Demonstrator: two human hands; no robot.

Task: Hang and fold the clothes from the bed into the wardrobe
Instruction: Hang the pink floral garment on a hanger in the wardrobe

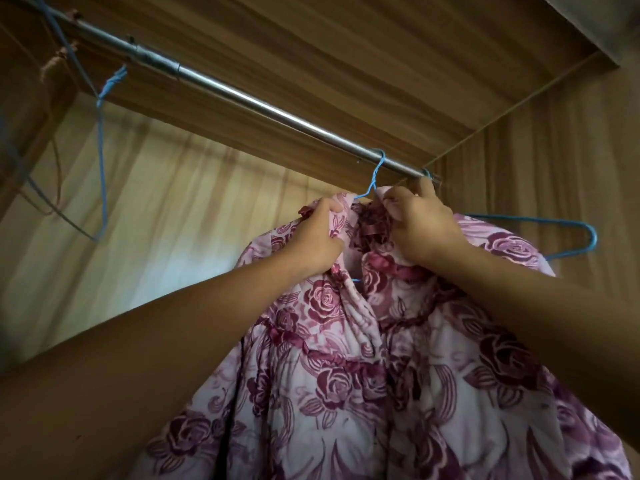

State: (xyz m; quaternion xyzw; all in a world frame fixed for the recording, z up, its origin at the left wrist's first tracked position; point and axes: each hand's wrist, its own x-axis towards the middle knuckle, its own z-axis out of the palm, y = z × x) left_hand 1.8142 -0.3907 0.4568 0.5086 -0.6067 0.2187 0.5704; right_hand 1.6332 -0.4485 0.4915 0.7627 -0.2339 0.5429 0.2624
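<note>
A pink garment with dark rose print (346, 358) hangs from a blue wire hanger (375, 174) hooked over the metal wardrobe rail (242, 95). My left hand (318, 237) grips the left side of its collar. My right hand (419, 230) pinches the collar fabric on the right, just under the rail's right end. A second blue hanger (571, 237) sticks out behind the garment's right shoulder; its hook sits at the rail's end, partly hidden by my right hand.
More wire hangers (102, 161), blue and brown, hang at the rail's left end. Wooden wardrobe walls close in: the top panel (346, 46) above, the side panel (554, 150) right, the back panel (173, 202) behind.
</note>
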